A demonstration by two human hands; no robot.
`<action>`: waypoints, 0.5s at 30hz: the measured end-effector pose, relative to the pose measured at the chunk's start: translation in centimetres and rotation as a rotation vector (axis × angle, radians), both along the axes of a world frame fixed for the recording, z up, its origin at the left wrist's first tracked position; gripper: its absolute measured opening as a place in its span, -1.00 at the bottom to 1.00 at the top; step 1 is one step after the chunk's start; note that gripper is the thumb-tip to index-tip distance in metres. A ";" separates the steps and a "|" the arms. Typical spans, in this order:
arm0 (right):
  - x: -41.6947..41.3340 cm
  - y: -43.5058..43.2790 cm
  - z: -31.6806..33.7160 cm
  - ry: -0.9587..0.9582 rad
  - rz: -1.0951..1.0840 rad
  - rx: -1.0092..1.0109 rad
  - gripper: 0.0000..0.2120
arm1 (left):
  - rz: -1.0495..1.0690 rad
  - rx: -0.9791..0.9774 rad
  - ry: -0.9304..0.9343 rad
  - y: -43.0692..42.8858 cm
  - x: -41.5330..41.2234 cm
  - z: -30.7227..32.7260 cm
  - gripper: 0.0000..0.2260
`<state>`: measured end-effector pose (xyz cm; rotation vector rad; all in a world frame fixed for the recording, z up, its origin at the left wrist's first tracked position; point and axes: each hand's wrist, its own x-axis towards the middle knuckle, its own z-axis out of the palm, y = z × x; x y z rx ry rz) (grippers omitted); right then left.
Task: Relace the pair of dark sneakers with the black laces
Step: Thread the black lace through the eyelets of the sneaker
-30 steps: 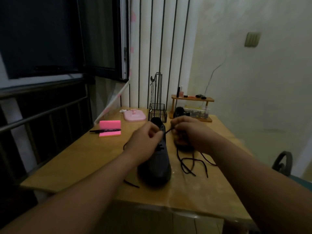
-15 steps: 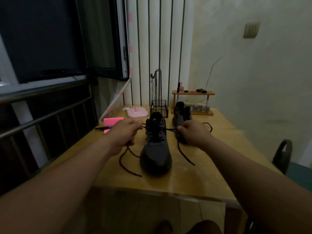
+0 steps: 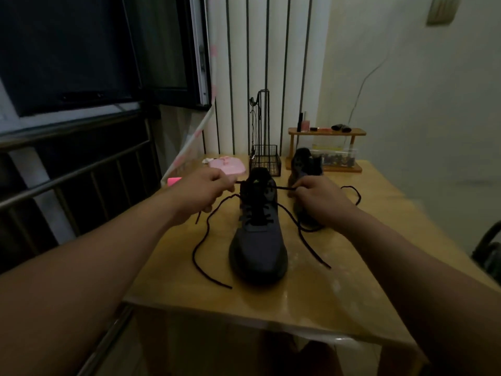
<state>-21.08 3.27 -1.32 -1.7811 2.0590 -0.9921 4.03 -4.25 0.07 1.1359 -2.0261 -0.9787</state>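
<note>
A dark sneaker (image 3: pixel 259 240) stands in the middle of the wooden table (image 3: pixel 271 302), toe toward me, with a black lace (image 3: pixel 202 248) crossed through its eyelets. My left hand (image 3: pixel 202 191) pinches the lace's left strand beside the shoe's collar. My right hand (image 3: pixel 318 199) pinches the right strand on the other side. Both strands run taut from the top eyelets, and their loose ends trail down onto the table. The second dark sneaker (image 3: pixel 305 164) stands behind my right hand, partly hidden by it.
A black wire basket (image 3: pixel 265 158) stands behind the near sneaker. A pink case (image 3: pixel 229 166) and a pink block (image 3: pixel 173 181) lie at the left back. A small wooden shelf (image 3: pixel 326 132) with bottles sits at the back right. A metal railing (image 3: pixel 73 172) runs along the left.
My hands have drawn apart from the tongue to either side of the sneaker, pulling the lace strands taut. The camera has come closer to the table.
</note>
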 end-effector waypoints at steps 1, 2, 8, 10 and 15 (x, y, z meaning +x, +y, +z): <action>0.2 0.0 -0.2 0.050 0.021 -0.007 -0.73 | -0.002 -0.014 -0.005 0.0 -0.4 0.0 -0.72; 0.7 0.1 -0.2 0.066 0.068 -0.054 -0.66 | -0.013 -0.033 -0.016 0.1 -1.1 0.0 -0.73; 3.4 -0.8 0.2 -0.147 0.294 -0.176 -0.74 | -0.108 -0.150 -0.085 0.8 -4.5 0.9 -0.73; 2.4 -1.1 -0.4 -0.154 0.210 -0.199 -0.77 | -0.072 -0.145 -0.075 0.6 -3.8 1.0 -0.70; 2.0 -1.5 -0.3 -0.098 0.316 -0.105 -0.61 | -0.028 -0.190 -0.130 -0.3 -2.5 1.1 -0.65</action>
